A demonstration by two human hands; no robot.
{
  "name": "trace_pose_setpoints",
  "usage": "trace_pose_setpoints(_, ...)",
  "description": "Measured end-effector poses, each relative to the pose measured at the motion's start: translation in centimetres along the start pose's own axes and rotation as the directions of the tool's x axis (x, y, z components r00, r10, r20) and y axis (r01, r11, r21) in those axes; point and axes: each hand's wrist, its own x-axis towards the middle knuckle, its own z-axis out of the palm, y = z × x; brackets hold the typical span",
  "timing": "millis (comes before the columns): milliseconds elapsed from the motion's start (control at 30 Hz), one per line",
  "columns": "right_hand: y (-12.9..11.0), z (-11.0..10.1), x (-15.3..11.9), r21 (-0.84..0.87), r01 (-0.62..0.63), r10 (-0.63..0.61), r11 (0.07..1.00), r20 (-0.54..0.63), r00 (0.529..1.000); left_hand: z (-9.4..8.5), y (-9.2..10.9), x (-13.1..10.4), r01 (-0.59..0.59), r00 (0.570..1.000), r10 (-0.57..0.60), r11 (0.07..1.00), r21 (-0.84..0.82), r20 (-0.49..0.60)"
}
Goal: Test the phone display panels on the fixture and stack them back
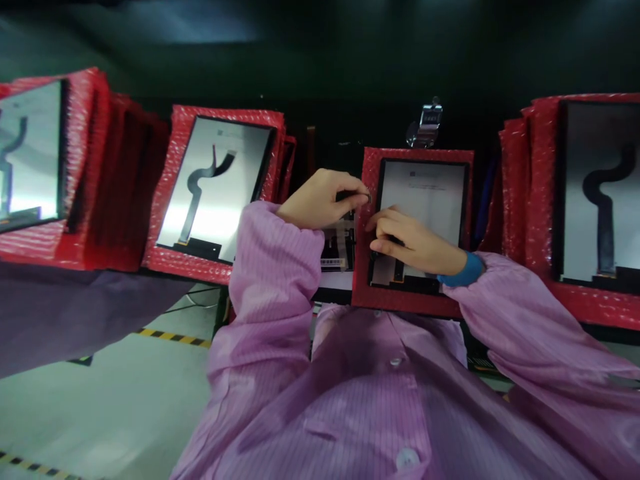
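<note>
A display panel (425, 200) with a dark frame and silver back lies on a red bubble-wrap sheet (367, 267) before me. My left hand (327, 198) is at the sheet's left edge, thumb and fingertips pinched around something small and dark that I cannot make out. Over the lower left of the panel is my right hand (415, 243), wearing a blue wristband (467, 269); its fingers are curled, and whether anything is between them is hidden. Between the left forearm and the sheet, a dark part with a barcode label (333, 263) shows.
Another panel (215, 187) rests on red wrap to the left, beside a thick red stack (120, 187). At the right stands a further stack with a panel (600, 200) on top. A shiny metal device (427, 125) sits behind the middle sheet.
</note>
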Motion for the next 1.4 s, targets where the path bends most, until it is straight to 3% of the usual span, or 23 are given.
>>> trace_pose_setpoints(167,-0.2,0.1,0.2,0.009,0.023,-0.023,1.000,-0.017,1.000,-0.2,0.4,0.2,-0.011,0.999,0.010,1.000,0.029,0.038)
trace_pose_setpoints(333,-0.3,0.3,0.0,0.074,0.014,-0.002,0.997,-0.156,0.988,-0.1,0.3,0.3,0.028,0.997,-0.027,0.999,-0.020,0.074)
trace_pose_setpoints(467,-0.5,-0.1,-0.1,0.075,0.044,-0.032,0.996,-0.151,0.988,0.0,0.1,0.2,0.011,0.994,-0.014,1.000,0.023,0.108)
trace_pose_setpoints(567,-0.5,-0.1,-0.1,0.041,0.000,0.006,0.999,-0.147,0.989,0.1,0.1,0.1,-0.006,0.990,0.000,0.999,0.046,0.139)
trace_pose_setpoints(767,0.4,0.4,0.2,-0.102,-0.040,0.012,0.994,-0.264,0.964,0.4,0.0,-0.2,0.121,0.988,-0.105,0.982,-0.143,0.113)
trace_pose_setpoints(867,0.6,0.6,0.3,-0.147,-0.053,0.005,0.988,-0.309,0.951,0.3,0.2,-0.2,0.121,0.987,-0.101,0.978,-0.169,0.124)
trace_pose_setpoints(1000,0.4,0.7,0.4,-0.175,-0.067,0.010,0.982,-0.308,0.951,0.2,0.5,-0.2,0.098,0.986,-0.077,0.985,-0.141,0.150)
trace_pose_setpoints(1233,0.3,0.6,0.4,-0.172,-0.091,0.034,0.981,-0.312,0.950,0.6,-0.4,-0.3,0.160,0.987,-0.151,0.954,-0.255,0.056)
trace_pose_setpoints(1400,0.4,0.6,0.4,-0.176,-0.092,0.034,0.980,-0.312,0.950,0.1,0.3,-0.2,0.083,0.989,-0.067,0.989,-0.121,0.128)
